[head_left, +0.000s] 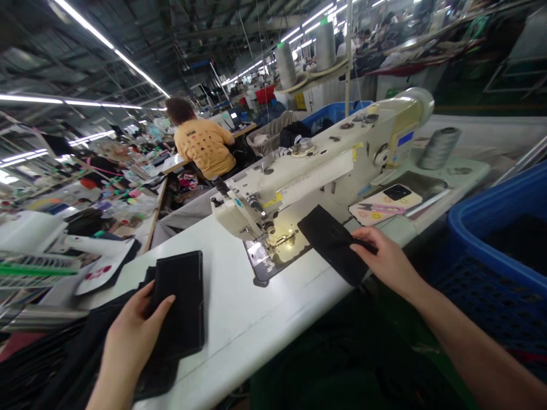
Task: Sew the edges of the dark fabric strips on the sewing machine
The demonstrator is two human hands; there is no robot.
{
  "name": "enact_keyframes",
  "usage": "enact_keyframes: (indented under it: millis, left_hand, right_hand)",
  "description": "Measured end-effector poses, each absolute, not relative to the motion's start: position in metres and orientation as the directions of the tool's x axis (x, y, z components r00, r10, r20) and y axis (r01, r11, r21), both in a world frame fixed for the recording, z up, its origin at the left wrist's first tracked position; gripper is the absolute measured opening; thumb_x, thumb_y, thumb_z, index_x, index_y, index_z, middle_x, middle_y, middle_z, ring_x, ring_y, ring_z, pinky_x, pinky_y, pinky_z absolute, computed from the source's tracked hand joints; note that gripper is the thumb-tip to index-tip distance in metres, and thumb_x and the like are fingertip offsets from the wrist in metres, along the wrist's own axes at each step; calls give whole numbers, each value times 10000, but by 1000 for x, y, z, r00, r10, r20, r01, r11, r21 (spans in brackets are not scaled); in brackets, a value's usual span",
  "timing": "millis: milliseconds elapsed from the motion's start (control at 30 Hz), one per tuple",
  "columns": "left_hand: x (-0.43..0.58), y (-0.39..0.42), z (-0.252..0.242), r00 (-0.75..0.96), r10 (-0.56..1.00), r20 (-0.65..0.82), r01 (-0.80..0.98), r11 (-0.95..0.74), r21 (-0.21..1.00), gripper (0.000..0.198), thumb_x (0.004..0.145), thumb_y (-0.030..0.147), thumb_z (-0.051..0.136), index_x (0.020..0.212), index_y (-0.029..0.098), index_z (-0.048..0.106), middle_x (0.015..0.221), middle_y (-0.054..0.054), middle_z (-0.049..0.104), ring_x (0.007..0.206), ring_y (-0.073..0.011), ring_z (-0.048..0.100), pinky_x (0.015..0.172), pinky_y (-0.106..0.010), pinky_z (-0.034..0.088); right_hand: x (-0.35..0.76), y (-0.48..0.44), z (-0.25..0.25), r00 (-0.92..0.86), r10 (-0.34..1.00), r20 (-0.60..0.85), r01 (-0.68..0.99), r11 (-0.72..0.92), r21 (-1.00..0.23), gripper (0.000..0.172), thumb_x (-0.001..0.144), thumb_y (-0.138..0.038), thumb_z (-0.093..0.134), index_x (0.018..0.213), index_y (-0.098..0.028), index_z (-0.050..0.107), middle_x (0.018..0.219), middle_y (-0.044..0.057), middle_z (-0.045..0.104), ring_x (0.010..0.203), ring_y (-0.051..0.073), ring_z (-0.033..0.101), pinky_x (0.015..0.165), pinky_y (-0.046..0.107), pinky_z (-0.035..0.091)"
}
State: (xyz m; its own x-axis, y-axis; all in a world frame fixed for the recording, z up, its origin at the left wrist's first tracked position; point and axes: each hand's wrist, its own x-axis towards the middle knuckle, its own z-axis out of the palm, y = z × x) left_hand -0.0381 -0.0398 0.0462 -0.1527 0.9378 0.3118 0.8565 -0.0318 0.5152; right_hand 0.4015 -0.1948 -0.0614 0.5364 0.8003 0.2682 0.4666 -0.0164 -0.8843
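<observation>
My left hand [132, 322] is at the left side of the white sewing table, closed on the edge of a flat black rectangular panel [182, 302], thumb across its face. Other black pieces [158, 376] lie beneath that panel. Over the table's front edge, my right hand [382, 256] pinches a black fabric piece [329, 239] by a fold at its right side. The fabric's left end lies beside the metal needle plate of the sewing machine [299, 176]. What the right fingertips cover is partly hidden.
A phone [388, 205] with pink thread snips [380, 209] on it and a grey thread cone [439, 148] sit at the machine's right. A blue basket [504, 199] stands at the right. Dark cloth [64, 347] is piled left. A person in a yellow shirt [205, 145] sits ahead.
</observation>
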Motion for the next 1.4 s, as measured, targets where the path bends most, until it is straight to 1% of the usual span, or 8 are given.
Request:
enact_keyframes:
  millis: [67, 133, 300, 367, 467, 600, 833, 1400]
  left_hand:
    - [-43, -42, 57, -74, 904, 422, 938, -81, 337, 502, 639, 497, 726, 1078, 257, 685, 962, -60, 725, 946, -377, 677, 933, -585, 519]
    - [-32, -53, 60, -1, 870, 493, 930, -181, 320, 510, 716, 544, 669, 1130, 246, 666, 1172, -90, 686, 1088, -374, 637, 1037, -581, 456]
    - [37, -90, 34, 313, 946, 85, 484, -236, 843, 652, 809, 610, 653, 1319, 211, 577, 1419, -129, 569, 1333, -319, 509, 1099, -474, 433]
    - [62, -95, 22, 513, 857, -38, 298, -137, 945, 722, 787, 587, 718, 1386, 224, 540, 1474, -142, 517, 1378, -319, 462, 1122, -450, 403]
    - [83, -89, 6, 641, 746, -179, 118, 134, 984, 671, 753, 482, 803, 1325, 192, 606, 1276, -143, 674, 1190, -302, 625, 1037, -409, 464]
    - [91, -73, -11, 607, 763, -220, -56, 318, 947, 370, 710, 302, 849, 1010, 120, 732, 932, -99, 765, 829, -197, 715, 820, -280, 525]
    - [79, -51, -29, 443, 842, -309, -270, 454, 849, 115, 774, 128, 727, 884, 94, 713, 809, -84, 750, 702, -143, 703, 727, -216, 546]
    - [71, -43, -25, 494, 798, -345, -169, 477, 862, 199, 855, 81, 616, 1036, 67, 698, 898, -115, 760, 742, -157, 727, 732, -229, 589]
  right_hand:
    - [402, -198, -52, 519, 825, 224, 381, 12, -925, 251, 831, -402, 615, 1021, -239, 614, 1008, 58, 702, 965, 251, 661, 901, 413, 518]
    - [402, -202, -40, 422, 892, 159, 294, 31, -955, 262, 828, -415, 632, 1019, -235, 628, 1014, 59, 709, 973, 248, 664, 896, 396, 524]
    - [394, -207, -11, 5, 999, 46, 171, 45, -984, 252, 842, -440, 673, 983, -231, 666, 988, 42, 722, 938, 229, 678, 877, 347, 532]
    - [388, -203, -8, -59, 998, 17, 162, 26, -986, 258, 839, -453, 682, 974, -233, 676, 972, 38, 725, 925, 227, 682, 871, 346, 536]
    - [378, -189, -14, 10, 1000, -9, 158, -11, -987, 315, 779, -492, 726, 958, -235, 692, 972, 50, 739, 927, 250, 689, 853, 365, 552]
    - [366, -167, -34, 235, 970, -66, 86, -88, -992, 462, 713, -556, 753, 1034, -227, 705, 1009, 92, 754, 922, 282, 706, 796, 388, 578]
    - [357, -144, -67, 325, 938, -116, -23, -115, -993, 530, 755, -518, 723, 1202, -240, 661, 1065, 86, 747, 1034, 276, 694, 877, 403, 566]
    - [362, -142, -64, 214, 975, -56, -63, -43, -997, 438, 849, -362, 593, 1267, -232, 608, 1090, 72, 745, 965, 219, 715, 961, 451, 546]
